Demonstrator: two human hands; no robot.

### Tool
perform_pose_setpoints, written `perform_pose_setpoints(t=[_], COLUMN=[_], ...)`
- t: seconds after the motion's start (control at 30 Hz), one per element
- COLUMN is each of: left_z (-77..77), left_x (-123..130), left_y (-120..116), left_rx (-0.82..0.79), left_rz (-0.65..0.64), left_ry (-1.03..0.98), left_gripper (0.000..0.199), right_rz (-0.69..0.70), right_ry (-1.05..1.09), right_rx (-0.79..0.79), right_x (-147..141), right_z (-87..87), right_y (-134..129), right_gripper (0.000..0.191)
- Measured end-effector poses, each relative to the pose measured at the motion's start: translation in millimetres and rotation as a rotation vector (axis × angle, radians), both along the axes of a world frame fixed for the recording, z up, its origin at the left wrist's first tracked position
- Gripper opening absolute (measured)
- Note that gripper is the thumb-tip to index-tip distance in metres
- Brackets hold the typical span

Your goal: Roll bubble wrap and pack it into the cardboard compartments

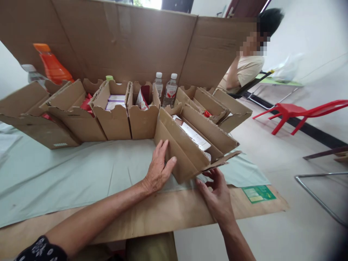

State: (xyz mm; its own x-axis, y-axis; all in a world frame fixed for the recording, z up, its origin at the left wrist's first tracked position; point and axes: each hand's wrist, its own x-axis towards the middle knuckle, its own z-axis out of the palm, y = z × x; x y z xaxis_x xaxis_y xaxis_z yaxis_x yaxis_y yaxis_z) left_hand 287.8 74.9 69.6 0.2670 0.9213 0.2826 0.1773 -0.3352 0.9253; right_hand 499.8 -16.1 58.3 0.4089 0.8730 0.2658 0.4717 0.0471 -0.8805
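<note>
An open cardboard box (179,156) with white packets (194,136) inside stands angled at the table's front. My left hand (160,168) rests against its left side, fingers extended and thumb apart. At the box's near lower corner is my right hand (216,190), its fingers curved and spread, touching or almost touching the cardboard. Neither hand is wrapped round anything. Beside this box a row of open cardboard boxes (116,121) runs to the left, holding purple-white packs (116,101), a red and white packet (143,98) and red items (87,103).
Behind the boxes stand clear bottles (170,88), an orange bottle (54,67) and a tall cardboard panel (130,43). A pale green cloth (89,174) covers much of the wooden table (174,214). A seated person (244,69) and a red chair (290,110) are at the right.
</note>
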Motion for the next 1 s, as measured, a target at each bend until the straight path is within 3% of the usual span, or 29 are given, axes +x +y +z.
perform_pose_setpoints(t=[0.23,0.57,0.7,0.9,1.0], left_z=[0.3,-27.0,-26.8,-24.0,-19.1], left_x=[2,-6,-9,-11,-14], left_y=[9,38,51,66,75], left_rx=[0.026,-0.025,-0.031,-0.05,-0.037], left_rz=[-0.076,-0.063,-0.087,-0.11,-0.13], left_ry=[0.006,0.01,0.016,0.056,0.093], left_gripper=[0.07,0.073,0.073,0.097,0.094], right_rz=[0.039,0.181,0.209,0.223,0.25], right_ry=[0.06,0.062,0.079,0.078,0.087], right_rx=[-0.004,0.029,0.027,0.006,-0.016], right_x=[-13,-24,-23,-18,-15], right_z=[-4.4,-5.3,-9.1,-13.7,-11.7], right_y=[11,47,60,71,76], right_gripper=[0.071,0.076,0.075,0.076,0.076])
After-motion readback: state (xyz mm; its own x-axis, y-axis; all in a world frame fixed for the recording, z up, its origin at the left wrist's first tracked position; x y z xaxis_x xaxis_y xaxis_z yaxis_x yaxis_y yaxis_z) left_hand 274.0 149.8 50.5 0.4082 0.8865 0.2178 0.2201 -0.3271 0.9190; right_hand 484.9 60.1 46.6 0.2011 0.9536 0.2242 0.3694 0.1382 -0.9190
